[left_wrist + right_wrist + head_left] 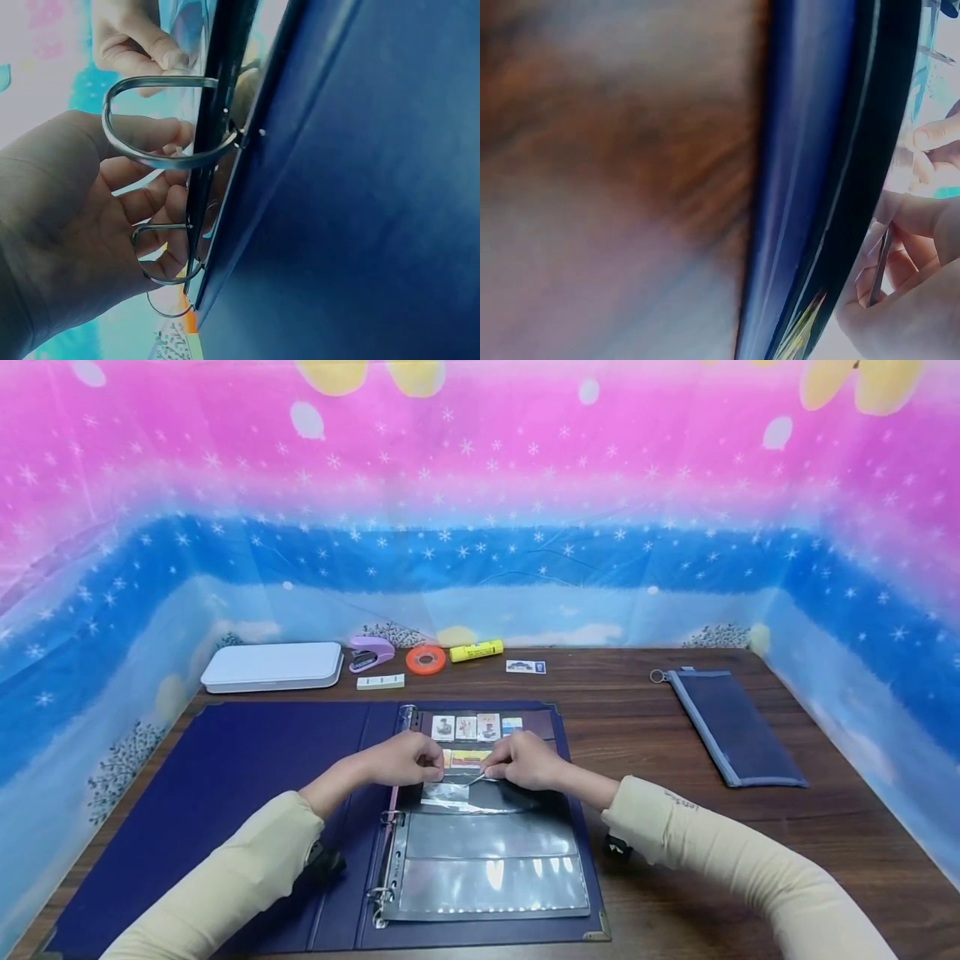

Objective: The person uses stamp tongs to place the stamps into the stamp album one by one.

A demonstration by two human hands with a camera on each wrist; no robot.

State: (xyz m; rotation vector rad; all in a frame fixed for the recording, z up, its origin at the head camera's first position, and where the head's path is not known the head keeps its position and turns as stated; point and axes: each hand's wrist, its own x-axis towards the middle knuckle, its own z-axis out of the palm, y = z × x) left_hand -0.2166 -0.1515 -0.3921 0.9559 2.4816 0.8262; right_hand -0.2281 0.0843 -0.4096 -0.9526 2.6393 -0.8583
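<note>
A stamp album (pixel 551 835), a navy ring binder, lies open with a clear-pocketed black page (pixel 495 835) on its rings. Several stamps (pixel 466 727) fill the top row, and yellow stamps (pixel 470 759) show in the row below. My left hand (pixel 408 760) pinches the clear film at the third row's pocket edge, near the ring side. From the right, my right hand (pixel 525 762) grips metal tweezers (pixel 881 266), their tips pointing down-left toward that pocket. A pale, shiny patch (pixel 446 793) lies below the tips; I cannot tell whether it is a stamp or glare.
Along the back stand a white case (pixel 273 667), a purple stapler (pixel 371 653), orange tape (pixel 425 660), a yellow glue stick (pixel 476 650) and a small pale strip (pixel 380 682). Loose stamps (pixel 526 667) lie behind the album. A dark zip pouch (pixel 738 727) lies at right.
</note>
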